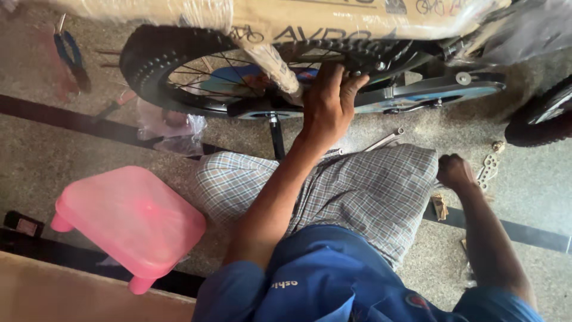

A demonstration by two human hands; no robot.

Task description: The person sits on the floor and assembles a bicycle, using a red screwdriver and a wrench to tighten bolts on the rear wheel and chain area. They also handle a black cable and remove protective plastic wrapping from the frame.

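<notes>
Bicycle point(333, 53), small and partly wrapped in cardboard and clear plastic film, lies across the top of the head view on a speckled stone floor point(71, 149), with its rear wheel point(179, 65) to the left of centre and its chain guard point(429, 92) running to the right. My left hand point(328, 104) reaches up from the lap and rests against the bicycle at the hub end of the chain guard; its fingers point(336, 74) curl over the dark chain parts there, so the grip is half closed on the drivetrain area, though I cannot tell exactly which part it clasps. The bicycle thus sits directly above and in contact with that grip. My right hand point(454, 171) is clenched into a fist low at the right, beside the checked cloth point(369, 191) over my knees, well apart from the bicycle; whether it holds anything is hidden. A flat metal multi-hole wrench point(488, 170) lies on the floor just beside that fist, and another spanner point(384, 140) lies just beyond the cloth's far edge, below the chain guard. A pink plastic stool point(131, 217) stands at the lower left, pliers with blue handles point(71, 53) lie at the upper left, and a second tyre point(542, 116) shows at the right edge.
</notes>
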